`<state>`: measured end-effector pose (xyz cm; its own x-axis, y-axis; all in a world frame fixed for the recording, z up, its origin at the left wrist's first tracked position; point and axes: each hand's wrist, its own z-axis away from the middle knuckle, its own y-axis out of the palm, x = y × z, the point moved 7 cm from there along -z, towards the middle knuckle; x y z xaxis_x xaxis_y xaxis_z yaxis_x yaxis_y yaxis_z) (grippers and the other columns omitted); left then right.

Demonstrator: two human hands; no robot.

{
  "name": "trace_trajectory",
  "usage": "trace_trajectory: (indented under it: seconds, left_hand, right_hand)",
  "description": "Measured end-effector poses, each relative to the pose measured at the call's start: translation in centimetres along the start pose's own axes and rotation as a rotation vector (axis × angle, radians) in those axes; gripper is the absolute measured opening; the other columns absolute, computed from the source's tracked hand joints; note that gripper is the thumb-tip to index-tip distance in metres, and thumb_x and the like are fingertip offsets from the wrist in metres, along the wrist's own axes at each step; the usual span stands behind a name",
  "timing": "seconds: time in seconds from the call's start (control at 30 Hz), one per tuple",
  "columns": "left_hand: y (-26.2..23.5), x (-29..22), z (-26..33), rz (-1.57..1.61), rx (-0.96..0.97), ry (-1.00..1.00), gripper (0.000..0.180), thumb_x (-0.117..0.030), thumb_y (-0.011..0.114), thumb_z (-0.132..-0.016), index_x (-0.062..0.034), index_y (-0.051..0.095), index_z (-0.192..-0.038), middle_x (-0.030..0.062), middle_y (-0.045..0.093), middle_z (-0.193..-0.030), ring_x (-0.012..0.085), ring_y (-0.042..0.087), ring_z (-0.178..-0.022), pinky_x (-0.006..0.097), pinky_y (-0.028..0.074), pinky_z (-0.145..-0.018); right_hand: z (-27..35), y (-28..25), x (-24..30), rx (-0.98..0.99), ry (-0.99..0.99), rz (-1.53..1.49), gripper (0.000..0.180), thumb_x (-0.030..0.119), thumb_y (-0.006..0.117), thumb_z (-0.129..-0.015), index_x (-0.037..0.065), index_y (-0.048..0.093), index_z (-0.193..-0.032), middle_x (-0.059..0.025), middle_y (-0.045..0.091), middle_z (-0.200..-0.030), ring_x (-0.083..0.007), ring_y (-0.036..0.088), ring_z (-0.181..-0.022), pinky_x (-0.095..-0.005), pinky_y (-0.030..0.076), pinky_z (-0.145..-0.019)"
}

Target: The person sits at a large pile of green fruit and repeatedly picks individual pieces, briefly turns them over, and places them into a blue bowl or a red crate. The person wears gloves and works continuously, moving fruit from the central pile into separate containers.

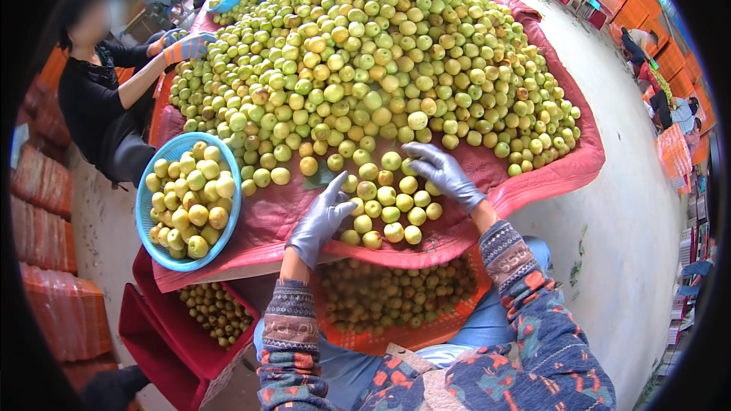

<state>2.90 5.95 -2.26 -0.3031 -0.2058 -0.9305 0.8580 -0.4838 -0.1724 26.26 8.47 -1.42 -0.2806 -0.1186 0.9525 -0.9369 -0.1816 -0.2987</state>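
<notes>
A small group of round yellow-green fruits (391, 214), which look like jujubes, lies on the red cloth (293, 204) in front of me. My left hand (321, 221), in a grey glove, rests at the group's left side, fingers stretched and apart near the closest fruits. From the far right, my right hand (443, 173), gloved the same way, reaches over the group's edge. Its fingers are extended toward the left, and I see nothing gripped in it. Just beyond both hands rises a large heap of the same fruits (365, 53).
A blue basket (142, 205) full of fruits stands at the table's left corner. Below the edge are an orange crate (381, 344) and a dark red-lined box (164, 335), both holding browner fruits. A co-worker's gloved hand (186, 49) touches the heap's left side. Orange crates (65, 320) are stacked left.
</notes>
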Motion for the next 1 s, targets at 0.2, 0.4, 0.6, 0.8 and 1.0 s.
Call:
trace_trajectory:
  seconds: [0.2, 0.4, 0.6, 0.8, 1.0]
  left_hand:
    - [3.3, -2.0, 0.4, 0.001, 0.159, 0.114, 0.082, -0.02, 0.075, -0.076, -0.0007, 0.031, -0.142, 0.0193, 0.042, -0.139, 0.0258, 0.039, -0.13, 0.034, 0.033, -0.106]
    - [7.4, -1.6, 0.3, -0.073, 0.313, 0.273, 0.079, -0.027, 0.076, -0.074, -0.0065, 0.037, -0.139, 0.0189, 0.049, -0.132, 0.0272, 0.045, -0.124, 0.035, 0.038, -0.102]
    - [10.4, -4.9, 3.5, -0.088, 0.621, 0.194, 0.075, -0.035, 0.072, -0.08, -0.0041, 0.037, -0.139, 0.014, 0.048, -0.134, 0.0221, 0.044, -0.124, 0.034, 0.035, -0.104]
    - [10.6, -6.2, 5.9, 0.164, 0.817, 0.17, 0.065, -0.028, 0.064, -0.088, -0.006, 0.035, -0.142, 0.0106, 0.054, -0.128, 0.016, 0.052, -0.113, 0.032, 0.043, -0.096]
    - [3.4, -5.6, 2.0, 0.465, -0.046, 0.147, 0.039, -0.011, 0.062, -0.088, -0.0024, 0.055, -0.125, 0.0044, 0.064, -0.106, 0.0109, 0.061, -0.09, 0.023, 0.05, -0.074]
  right_hand:
    - [2.9, 3.1, 1.6, 0.311, 0.213, -0.138, 0.04, 0.02, 0.06, -0.09, 0.006, 0.053, -0.128, -0.0057, 0.059, -0.121, -0.0132, 0.052, -0.113, -0.0315, 0.041, -0.099]
    - [6.7, 2.2, 3.4, 0.402, 0.327, -0.235, 0.051, 0.026, 0.063, -0.085, -0.001, 0.053, -0.127, -0.0091, 0.06, -0.119, -0.015, 0.055, -0.107, -0.0279, 0.044, -0.091]
    - [11.5, 1.0, 3.1, 0.508, 0.492, -0.147, 0.045, 0.025, 0.064, -0.087, 0.0, 0.055, -0.125, -0.0083, 0.061, -0.118, -0.015, 0.054, -0.11, -0.0303, 0.041, -0.098]
    - [7.0, -1.9, 4.9, 0.569, 0.177, -0.112, 0.031, 0.016, 0.061, -0.089, 0.0, 0.061, -0.116, -0.0076, 0.064, -0.114, -0.0169, 0.057, -0.108, -0.0331, 0.042, -0.098]
    - [-7.4, -4.8, 5.6, -0.166, -0.285, 0.76, 0.054, 0.037, 0.069, -0.078, 0.013, 0.056, -0.124, -0.0156, 0.054, -0.127, -0.0297, 0.049, -0.119, -0.0397, 0.042, -0.097]
